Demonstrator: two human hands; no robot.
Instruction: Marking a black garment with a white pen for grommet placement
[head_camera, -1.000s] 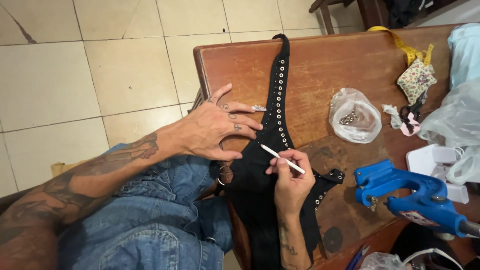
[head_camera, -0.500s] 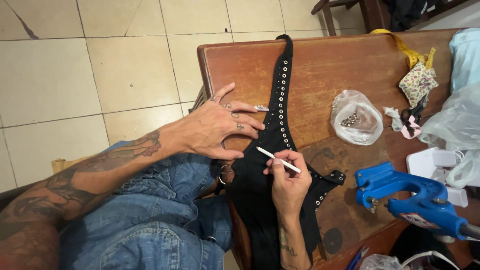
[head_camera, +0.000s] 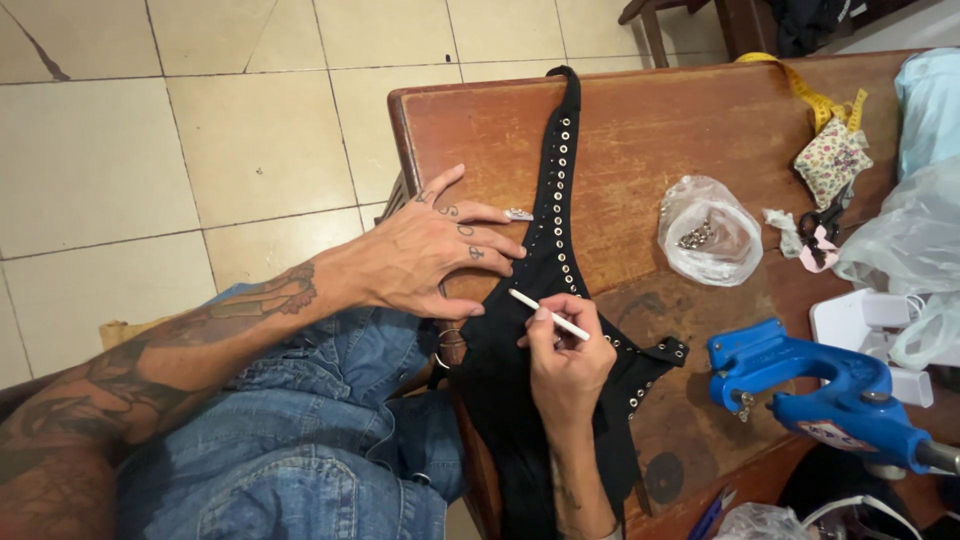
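Wooden table (head_camera: 680, 120), black garment (head_camera: 545, 330), tiled floor (head_camera: 200, 150)

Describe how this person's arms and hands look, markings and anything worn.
Both arms are bare, no sleeves. The left forearm is heavily tattooed, and the left hand has small tattoos on its back and fingers. The right hand looks unmarked, with a faint tattoo on the forearm below. No gloves.

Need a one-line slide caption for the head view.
Left hand flattens a black eyeleted garment on a wooden table; right hand marks it with a white pencil.
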